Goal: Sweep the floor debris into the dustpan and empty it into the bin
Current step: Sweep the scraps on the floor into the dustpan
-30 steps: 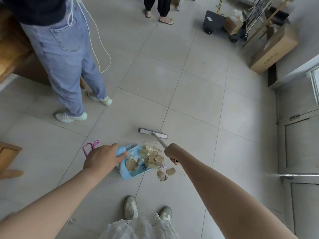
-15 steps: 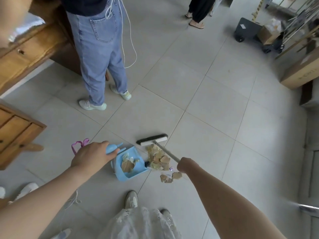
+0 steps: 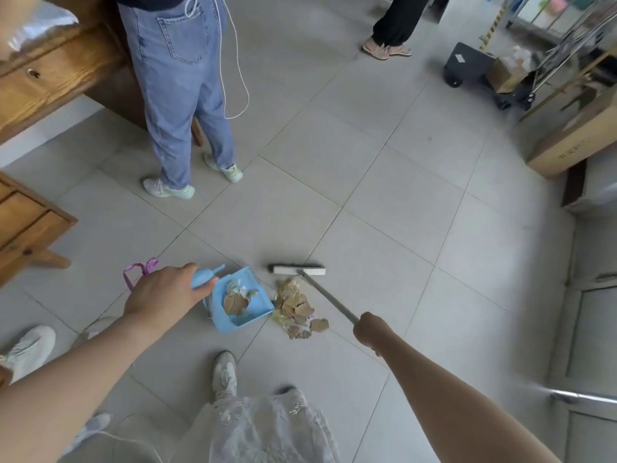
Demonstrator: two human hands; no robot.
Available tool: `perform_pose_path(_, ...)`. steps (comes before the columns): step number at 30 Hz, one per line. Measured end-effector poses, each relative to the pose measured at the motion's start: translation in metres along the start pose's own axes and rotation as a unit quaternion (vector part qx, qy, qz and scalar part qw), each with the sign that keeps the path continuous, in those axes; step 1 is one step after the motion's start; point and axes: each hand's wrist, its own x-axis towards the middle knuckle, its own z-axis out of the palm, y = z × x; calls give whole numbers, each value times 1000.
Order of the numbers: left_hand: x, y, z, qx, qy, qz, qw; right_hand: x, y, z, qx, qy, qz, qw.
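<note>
Beside the dustpan's open lip, debris lies piled, bare floor beyond. The left hand has its grip closed round the dustpan handle. The right hand is clenched on the broom.

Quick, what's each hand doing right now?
Left hand: closed on the dustpan handle.
Right hand: closed on the broom handle.
</note>
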Motion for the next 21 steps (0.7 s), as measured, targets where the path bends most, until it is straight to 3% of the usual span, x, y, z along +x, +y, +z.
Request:
perform_pose_path(6,-22,16,1,17,-15,7,1000,-12,7,-8,171,-25,86,981)
perform_pose_path(12,-42,-1,5,26,-2,12,1000,-15,-1,3,353,-50,232,905)
perform_pose_path(15,-53,-17,5,28,-10,16,999,-26,-15,22,389,-68,254,883)
perform_pose_path(19,-57,-36,10,32,-28,34,999,-38,-39,54,487,-82,304,814)
perform_pose_path(21,-56,-42,15,30,-29,34,999,-42,-54,69,493,-82,300,812)
